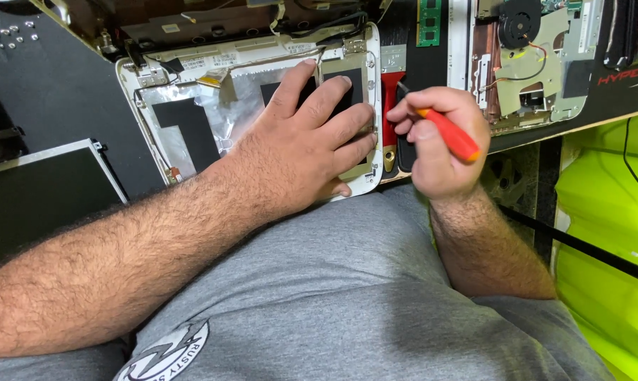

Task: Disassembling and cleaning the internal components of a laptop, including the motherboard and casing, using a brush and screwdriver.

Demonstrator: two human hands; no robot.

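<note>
White laptop lid shell, opened face-up on a black mat, inner side lined with silver foil and black patches; taken here as the reference piece. Left hand: fingers spread flat, palm pressing on the shell's right-hand part, apparently to keep it from shifting; it grasps nothing. Right hand: just off the shell's right edge, closed around a red-handled screwdriver, shaft angled back toward that edge; the tip is hidden, so its contact point cannot be told. Red-handled brush: lying on the mat between the shell and the right hand. Green memory module: above the brush, to the shell's upper right. Exposed laptop base with fan: well right of the shell. Loose screws: grouped far left of the shell. Dark flat panel: lower left of the shell.
</note>
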